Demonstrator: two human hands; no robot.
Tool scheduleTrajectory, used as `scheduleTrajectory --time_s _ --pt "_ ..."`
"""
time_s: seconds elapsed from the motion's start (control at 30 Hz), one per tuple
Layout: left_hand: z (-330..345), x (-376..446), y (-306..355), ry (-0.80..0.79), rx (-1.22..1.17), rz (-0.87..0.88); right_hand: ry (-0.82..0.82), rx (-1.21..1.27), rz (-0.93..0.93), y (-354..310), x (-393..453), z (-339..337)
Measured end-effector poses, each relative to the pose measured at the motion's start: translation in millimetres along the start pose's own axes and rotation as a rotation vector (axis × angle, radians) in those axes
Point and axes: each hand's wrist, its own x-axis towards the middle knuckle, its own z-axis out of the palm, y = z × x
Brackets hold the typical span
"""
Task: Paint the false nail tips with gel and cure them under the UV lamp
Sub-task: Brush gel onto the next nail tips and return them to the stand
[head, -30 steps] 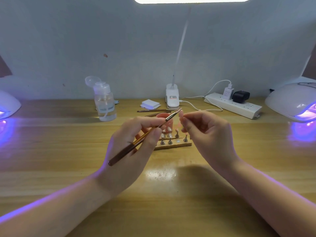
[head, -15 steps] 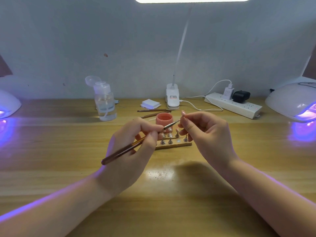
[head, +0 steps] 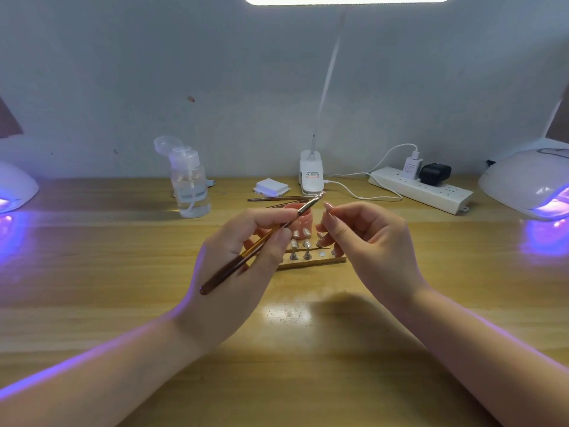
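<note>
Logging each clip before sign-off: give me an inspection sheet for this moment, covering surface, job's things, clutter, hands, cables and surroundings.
Surface: wooden table, glare patch near the middle.
Job's things: pink gel pot; nail tips on wooden stand; UV lamp lit at right, second UV lamp lit at left.
Clutter: pump bottle, lid flipped open; white pads; spare brushes.
Hands: left hand grips gel brush; right hand pinches nail tip.
Cables: white cable from desk lamp base; power strip with two plugs.
Surroundings: grey wall.
</note>
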Motion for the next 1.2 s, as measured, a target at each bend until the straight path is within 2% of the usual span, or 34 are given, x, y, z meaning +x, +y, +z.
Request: scheduleTrajectory --time_s 0.4,0.57,0.73,0.87,1.03,1.2 --pt "-0.6 -0.5 -5.5 -0.037 -0.046 -0.031 0.006 -0.023 -0.024 3.3 0.3 -0.9" --pt "-1.9 0.8 -3.5 0.013 -0.073 -0.022 0.04 -0.113 -0.081 3.0 0.3 -1.9" --pt "0.2 -0.6 -3.9 -0.056 -0.1 -0.034 0.063 -0.204 -0.158 3.1 0.8 -3.1" --pt "-1.3 -0.3 -4.7 0.003 -0.081 -0.016 0.064 -0.244 -0.168 5.2 1.3 -5.1" --pt "0.1 0.1 -5.4 -0.049 -0.096 -0.015 0.078 -0.274 -0.187 5.6 2.0 -5.1" --pt "-3.1 0.5 -5.4 -0.01 -0.084 -0.006 0.089 -0.302 -0.199 5.3 1.3 -5.6"
